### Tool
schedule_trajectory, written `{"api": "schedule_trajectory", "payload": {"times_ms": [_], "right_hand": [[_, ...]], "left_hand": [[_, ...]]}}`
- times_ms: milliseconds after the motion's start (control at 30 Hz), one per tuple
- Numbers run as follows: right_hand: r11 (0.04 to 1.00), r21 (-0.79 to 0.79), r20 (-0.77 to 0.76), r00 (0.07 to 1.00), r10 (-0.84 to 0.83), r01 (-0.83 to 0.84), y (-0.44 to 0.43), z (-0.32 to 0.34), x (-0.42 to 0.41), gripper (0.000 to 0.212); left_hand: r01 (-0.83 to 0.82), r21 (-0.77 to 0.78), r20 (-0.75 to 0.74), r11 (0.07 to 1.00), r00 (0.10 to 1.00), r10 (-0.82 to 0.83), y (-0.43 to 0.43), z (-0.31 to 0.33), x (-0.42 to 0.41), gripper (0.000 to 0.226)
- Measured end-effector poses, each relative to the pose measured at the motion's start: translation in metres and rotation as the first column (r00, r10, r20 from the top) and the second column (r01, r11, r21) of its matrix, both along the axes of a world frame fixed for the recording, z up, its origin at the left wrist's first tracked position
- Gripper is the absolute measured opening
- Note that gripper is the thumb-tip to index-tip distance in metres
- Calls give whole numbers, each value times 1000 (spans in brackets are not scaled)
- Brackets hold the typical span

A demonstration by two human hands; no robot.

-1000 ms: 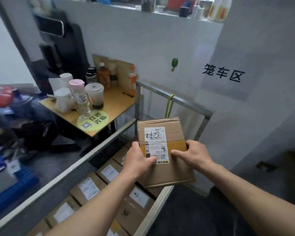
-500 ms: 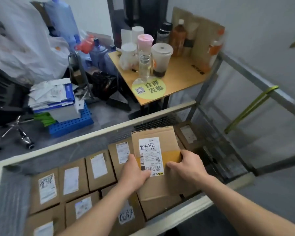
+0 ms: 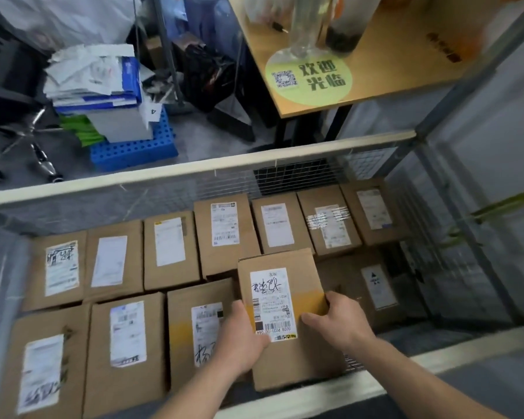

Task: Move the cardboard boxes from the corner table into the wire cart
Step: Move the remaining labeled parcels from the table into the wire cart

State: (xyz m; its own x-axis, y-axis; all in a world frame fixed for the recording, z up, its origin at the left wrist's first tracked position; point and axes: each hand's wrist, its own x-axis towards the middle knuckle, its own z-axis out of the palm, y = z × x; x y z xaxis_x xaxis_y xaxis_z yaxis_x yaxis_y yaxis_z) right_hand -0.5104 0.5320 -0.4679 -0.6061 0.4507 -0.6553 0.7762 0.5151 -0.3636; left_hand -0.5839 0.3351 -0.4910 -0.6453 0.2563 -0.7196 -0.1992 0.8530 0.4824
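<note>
In the lower centre of the view, toward 5 o'clock, a cardboard box (image 3: 280, 264) with a white shipping label bearing black handwriting is held inside the wire cart (image 3: 194, 174). The left hand (image 3: 239, 343) grips its left edge from 8 o'clock, thumb laid across the label's lower corner. The right hand (image 3: 341, 323) grips the right edge from 4 o'clock, thumb on the top face and fingers (image 3: 333, 299) curled over the side. Neither hand holds anything else. The near end of the box reaches the cart's near rail. Whether its underside touches the boxes beneath cannot be told, since the box itself hides the contact.

Around it, the stowed boxes (image 3: 170, 252) lie label-up in two rows. The far row runs from 9 to 2 o'clock along the mesh wall, and the near row runs from 8 to 6 o'clock. A further labelled box (image 3: 378, 285) sits lower in the cart, at 3 o'clock of the held one.

Beyond the far rail, at 1 o'clock, stands the table (image 3: 390, 68), carrying a round green sticker (image 3: 309, 78), a clear bottle (image 3: 306, 31) and a cup (image 3: 345, 34) with a dark drink. On the floor at 11 o'clock, a blue crate (image 3: 133, 151) bears a stack of papers (image 3: 94, 77). A chair base (image 3: 28, 140) shows at 10 o'clock.
</note>
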Motion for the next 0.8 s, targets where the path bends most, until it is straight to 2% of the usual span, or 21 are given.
{"api": "schedule_trajectory", "payload": {"times_ms": [333, 633, 700, 800], "right_hand": [[999, -34, 43, 999, 17, -16, 6, -60, -7, 32], [988, -73, 141, 980, 144, -135, 4, -117, -17, 24], [986, -85, 160, 975, 157, -144, 4, -126, -17, 28], [981, -83, 160, 969, 189, -177, 3, -134, -19, 48]], "left_hand": [[63, -50, 13, 997, 998, -62, 5, -52, -4, 50], [196, -197, -28, 961, 978, -206, -3, -91, -7, 31], [212, -211, -61, 954, 971, -229, -1, -97, -3, 25], [212, -218, -106, 953, 965, -239, 3, -95, -1, 30]]}}
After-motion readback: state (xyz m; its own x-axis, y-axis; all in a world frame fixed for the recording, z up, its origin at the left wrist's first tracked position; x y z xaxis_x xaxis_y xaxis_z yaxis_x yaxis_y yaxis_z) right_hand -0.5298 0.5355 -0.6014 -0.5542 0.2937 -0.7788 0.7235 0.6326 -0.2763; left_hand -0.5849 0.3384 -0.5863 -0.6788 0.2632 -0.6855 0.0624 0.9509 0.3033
